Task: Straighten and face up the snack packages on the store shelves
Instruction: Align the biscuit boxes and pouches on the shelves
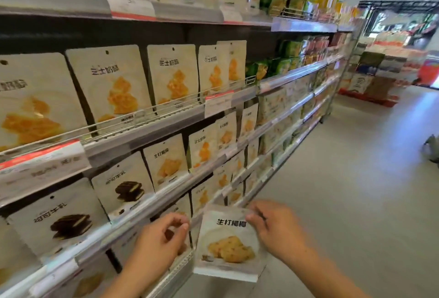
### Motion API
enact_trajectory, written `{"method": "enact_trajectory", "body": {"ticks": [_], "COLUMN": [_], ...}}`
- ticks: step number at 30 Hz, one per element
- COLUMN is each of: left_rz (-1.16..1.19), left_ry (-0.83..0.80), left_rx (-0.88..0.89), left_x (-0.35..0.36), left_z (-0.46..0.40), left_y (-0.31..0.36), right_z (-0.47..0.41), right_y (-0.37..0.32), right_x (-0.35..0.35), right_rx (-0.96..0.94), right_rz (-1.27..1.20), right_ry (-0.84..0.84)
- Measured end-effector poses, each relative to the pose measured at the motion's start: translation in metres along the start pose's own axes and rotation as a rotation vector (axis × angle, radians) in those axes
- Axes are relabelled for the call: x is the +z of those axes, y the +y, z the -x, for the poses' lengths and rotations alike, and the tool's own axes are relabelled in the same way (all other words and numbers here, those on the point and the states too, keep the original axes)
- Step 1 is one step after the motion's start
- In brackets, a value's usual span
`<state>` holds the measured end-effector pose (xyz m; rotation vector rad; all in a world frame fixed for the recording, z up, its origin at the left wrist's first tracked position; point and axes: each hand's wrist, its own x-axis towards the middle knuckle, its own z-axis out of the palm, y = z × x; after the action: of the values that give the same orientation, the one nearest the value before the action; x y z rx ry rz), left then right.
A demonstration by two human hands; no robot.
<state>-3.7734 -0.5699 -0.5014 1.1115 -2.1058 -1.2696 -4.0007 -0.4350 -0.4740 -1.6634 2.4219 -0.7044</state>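
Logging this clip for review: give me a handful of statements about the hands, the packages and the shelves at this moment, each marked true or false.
1. The right hand pinches the top of a white snack package out in front of the shelves. True.
2. That package shows dark chocolate sandwich biscuits. False: it shows pale golden biscuit pieces.
3. The left hand holds a second package out in the aisle. False: its curled fingers are at the lower shelf; what they touch is unclear.
4. Packages with dark sandwich biscuits stand on a shelf left of the hands. True.
5. The aisle floor is carpeted red. False: it is plain grey.
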Motion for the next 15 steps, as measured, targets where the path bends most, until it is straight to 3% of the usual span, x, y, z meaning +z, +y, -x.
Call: {"method": "enact_trajectory", "body": {"ticks": [11,15], "left_rz": [-0.034,0.039], "left_ry": [-0.068,-0.001], "left_rx": [-0.041,-0.027], "left_x": [0.092,0.122], "left_z": [-0.123,-0.204], "left_y": [0.023,0.021], "right_z": [-0.070,-0.123], "right_y": [0.118,0.156], "right_x": [-0.040,-0.042], "right_rx": [0.125,0.121], "right_rz": [0.053,0.071], "right_ry": [-0.054,-0.060]}}
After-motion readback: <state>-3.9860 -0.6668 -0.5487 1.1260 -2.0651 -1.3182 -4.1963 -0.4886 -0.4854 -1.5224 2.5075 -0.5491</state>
